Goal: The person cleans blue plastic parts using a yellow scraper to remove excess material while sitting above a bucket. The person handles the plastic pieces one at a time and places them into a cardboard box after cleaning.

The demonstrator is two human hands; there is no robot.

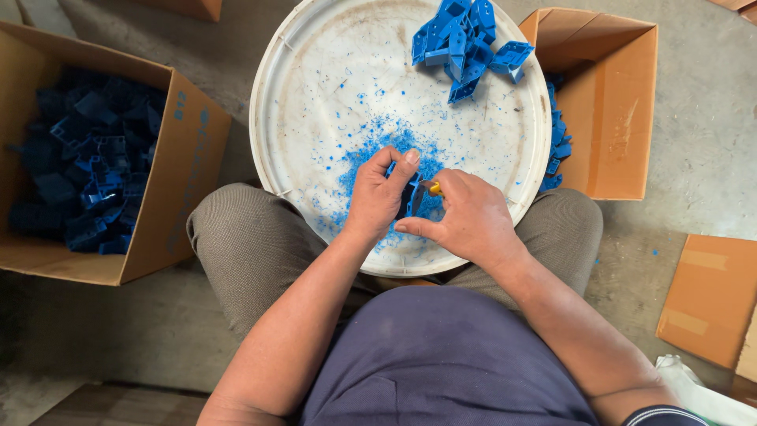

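Observation:
My left hand (pixel 378 193) is closed around a small blue plastic part (pixel 409 197), held over the near edge of a round white lid (pixel 315 95) that rests across my knees. My right hand (pixel 469 217) is closed on a small tool with a yellow handle (pixel 433 188), its tip against the blue part. Blue shavings (pixel 371 146) lie scattered on the lid just beyond my hands. A heap of several blue plastic parts (pixel 465 39) sits at the lid's far right.
A cardboard box (pixel 169 158) full of blue parts stands at my left. Another open cardboard box (pixel 611 102) stands at the right with blue parts inside by the lid's rim. Flat cardboard (pixel 710 296) lies on the concrete floor at right.

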